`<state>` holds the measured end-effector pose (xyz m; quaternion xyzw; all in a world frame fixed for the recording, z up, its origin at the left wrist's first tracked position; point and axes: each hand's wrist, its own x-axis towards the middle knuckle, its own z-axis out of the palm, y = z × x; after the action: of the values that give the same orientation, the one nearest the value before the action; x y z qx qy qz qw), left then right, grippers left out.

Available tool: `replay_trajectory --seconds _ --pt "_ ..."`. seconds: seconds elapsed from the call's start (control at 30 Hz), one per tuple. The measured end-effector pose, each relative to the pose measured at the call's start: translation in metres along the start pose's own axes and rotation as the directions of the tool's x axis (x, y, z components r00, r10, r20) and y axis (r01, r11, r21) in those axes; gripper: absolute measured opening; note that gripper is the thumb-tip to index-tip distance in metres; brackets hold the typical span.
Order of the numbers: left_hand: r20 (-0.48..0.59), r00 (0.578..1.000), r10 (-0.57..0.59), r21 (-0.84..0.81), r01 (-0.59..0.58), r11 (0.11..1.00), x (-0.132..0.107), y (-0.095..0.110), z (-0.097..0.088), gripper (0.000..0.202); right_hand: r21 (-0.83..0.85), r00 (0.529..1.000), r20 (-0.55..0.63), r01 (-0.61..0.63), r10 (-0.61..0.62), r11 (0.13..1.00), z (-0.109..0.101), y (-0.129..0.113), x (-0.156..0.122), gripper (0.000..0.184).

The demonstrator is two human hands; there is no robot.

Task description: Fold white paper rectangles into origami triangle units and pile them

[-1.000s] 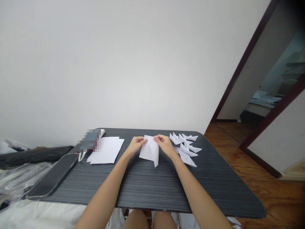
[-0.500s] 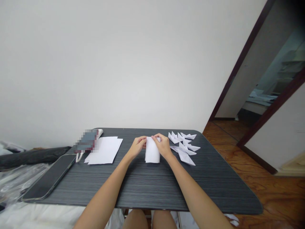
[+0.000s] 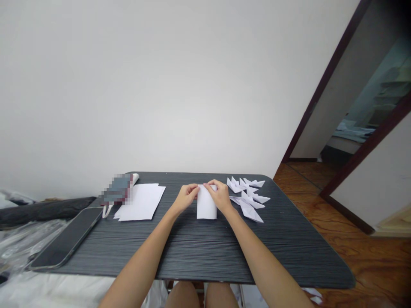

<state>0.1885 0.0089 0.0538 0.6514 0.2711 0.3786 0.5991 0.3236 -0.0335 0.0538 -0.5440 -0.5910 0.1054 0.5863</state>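
A white sheet of paper (image 3: 206,207), folded over on itself, is between my hands at the middle of the dark table. My left hand (image 3: 186,196) pinches its upper left corner. The fingers of my right hand (image 3: 218,194) are closed on the upper right part, with thumb and fingertips on the top edge. The fold bulges along the right side, under my right hand. Just right of that hand lie several folded white paper boats (image 3: 248,196), grouped together.
Flat white sheets (image 3: 141,203) are stacked on the table's left. Beside them are a phone (image 3: 69,237) at the left edge, a white cable (image 3: 106,210) and a blurred-out object (image 3: 117,189). A wall rises behind the table (image 3: 205,252); a doorway opens at right.
The folded paper's left edges now lie closer together, and its right side has shifted slightly to the right. Both hands have stayed nearly in place.
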Motion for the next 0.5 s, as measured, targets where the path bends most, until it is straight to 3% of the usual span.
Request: replay_trajectory --seconds 0.5 --pt "0.012 1.000 0.009 0.013 -0.009 1.000 0.0005 0.0010 -0.0004 0.030 0.069 0.998 0.017 -0.065 0.064 0.995 0.0001 0.0026 0.0016 0.023"
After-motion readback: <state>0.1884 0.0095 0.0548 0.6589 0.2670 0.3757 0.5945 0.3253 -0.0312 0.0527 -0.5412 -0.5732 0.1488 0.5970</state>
